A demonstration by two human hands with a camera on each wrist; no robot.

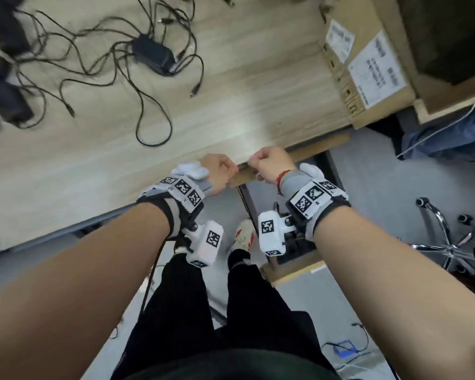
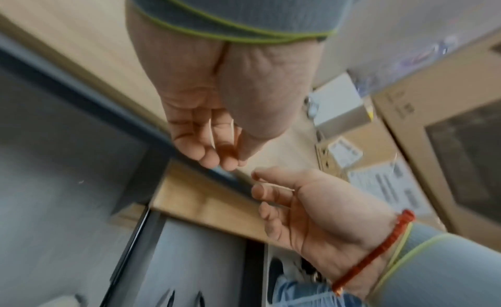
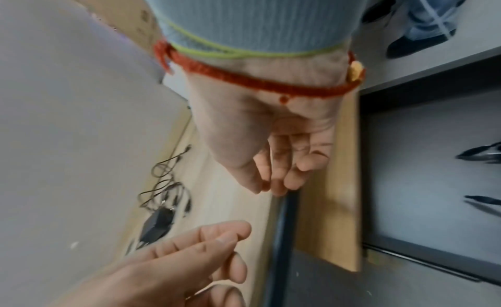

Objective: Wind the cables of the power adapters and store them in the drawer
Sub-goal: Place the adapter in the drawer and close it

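Note:
A black power adapter (image 1: 154, 54) lies on the wooden desk (image 1: 258, 105) with thin black cables (image 1: 148, 119) sprawled loose around it; the right wrist view shows this adapter (image 3: 157, 223) too. More adapters (image 1: 8, 102) sit blurred at the left edge. My left hand (image 1: 220, 171) and right hand (image 1: 269, 165) are side by side at the desk's near edge, just above a wooden drawer panel (image 1: 321, 145). Both hands' fingers (image 2: 225, 159) (image 3: 273, 183) are loosely curled and hold nothing. Below, a wooden-fronted drawer (image 1: 294, 272) stands pulled out, its contents mostly hidden by my wrist.
Cardboard boxes (image 1: 368, 72) stand on the desk at the right. A chrome chair base (image 1: 444, 242) is on the grey floor to the right, with blue cloth (image 1: 444, 138) behind it. My legs and shoes (image 1: 243, 234) are under the desk edge.

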